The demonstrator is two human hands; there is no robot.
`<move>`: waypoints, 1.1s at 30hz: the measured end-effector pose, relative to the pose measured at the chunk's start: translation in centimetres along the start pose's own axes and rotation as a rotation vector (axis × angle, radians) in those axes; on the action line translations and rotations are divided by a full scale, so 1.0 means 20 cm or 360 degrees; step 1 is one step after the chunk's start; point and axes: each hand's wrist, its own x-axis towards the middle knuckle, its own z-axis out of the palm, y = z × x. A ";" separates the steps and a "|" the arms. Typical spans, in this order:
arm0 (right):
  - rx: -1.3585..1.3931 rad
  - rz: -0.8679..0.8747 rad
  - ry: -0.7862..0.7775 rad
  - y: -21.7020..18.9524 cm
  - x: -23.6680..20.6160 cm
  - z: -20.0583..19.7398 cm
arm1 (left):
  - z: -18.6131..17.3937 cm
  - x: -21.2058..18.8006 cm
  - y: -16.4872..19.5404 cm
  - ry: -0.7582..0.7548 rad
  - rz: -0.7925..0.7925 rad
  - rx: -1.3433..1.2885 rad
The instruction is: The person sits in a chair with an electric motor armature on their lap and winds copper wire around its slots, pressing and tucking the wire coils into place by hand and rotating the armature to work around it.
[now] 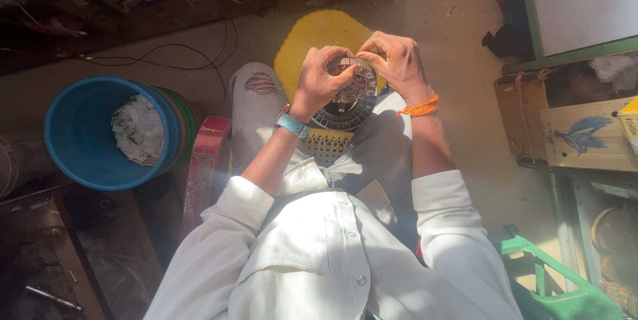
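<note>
The person sits and looks down at a round dark metal part with a ring of slots, like the wound core of a fan motor, which rests upright on the lap, just above a small piece of yellow woven mesh.

The left hand grips this round part from its left side. Its fingers are curled together over the upper rim and clamped on the part; the thumb is hidden behind the hand. A blue strap is on the left wrist.

The right hand is at the upper right of the round part. Its thumb and first fingers are pinched together at the top edge of the part. I cannot tell if something thin is held between them, because the spot is too small to see. An orange thread band is on the right wrist.

Behind the round part, on the floor, lies a yellow round mat. Far to the left of the part stands a blue plastic bucket with white paper scraps inside. To the right of the part, well apart, is a wooden box with a blue bird picture. Below and right of it is a green plastic frame.
</note>
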 end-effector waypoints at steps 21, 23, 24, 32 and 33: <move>0.0184 0.0142 -0.0356 0.13 0.06 -0.01 | -0.09 0.00 0.01 -0.0239 -0.0081 -0.0334; 0.0240 0.0137 -0.0345 0.13 0.08 -0.01 | -0.10 0.00 0.02 -0.0245 -0.0122 -0.0294; 0.0273 0.0134 -0.0344 0.13 0.08 0.00 | -0.10 0.00 0.03 -0.0245 -0.0149 -0.0272; 0.0282 0.0320 -0.0424 0.16 0.05 0.02 | 0.01 -0.04 0.13 0.0156 0.0036 0.0051; 0.0317 0.0317 -0.0439 0.17 0.05 0.02 | 0.01 -0.04 0.13 0.0176 0.0065 0.0076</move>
